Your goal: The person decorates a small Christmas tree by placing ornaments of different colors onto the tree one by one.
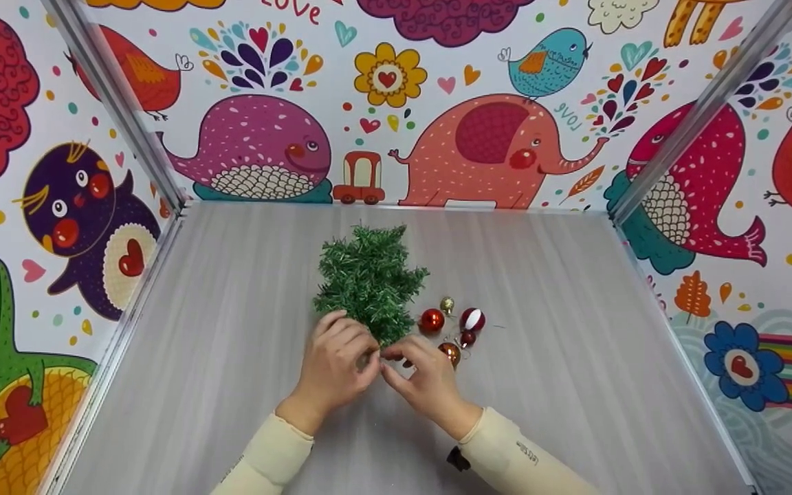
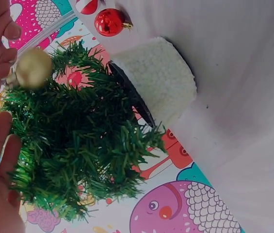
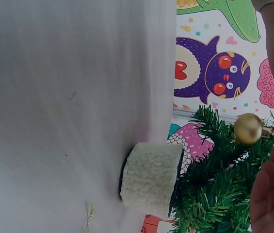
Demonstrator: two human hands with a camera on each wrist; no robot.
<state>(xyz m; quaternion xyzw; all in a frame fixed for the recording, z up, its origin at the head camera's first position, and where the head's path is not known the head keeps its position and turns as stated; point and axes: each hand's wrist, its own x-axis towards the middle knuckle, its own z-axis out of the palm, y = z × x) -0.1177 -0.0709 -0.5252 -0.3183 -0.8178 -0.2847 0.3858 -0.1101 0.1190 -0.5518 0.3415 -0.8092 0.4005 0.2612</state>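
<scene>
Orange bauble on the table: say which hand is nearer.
Right: the right hand is just beside the orange bauble; the left hand is farther off, by the green tree.

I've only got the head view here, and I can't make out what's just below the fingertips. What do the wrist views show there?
Observer: A gold ball, plain to see in both wrist views.
Operator: Good. How is it turned?
Observer: Its cap faces the right hand.
Operator: And the tree? I see only branches. What is at its foot?
Observer: A white, fuzzy base with dark edges.
</scene>
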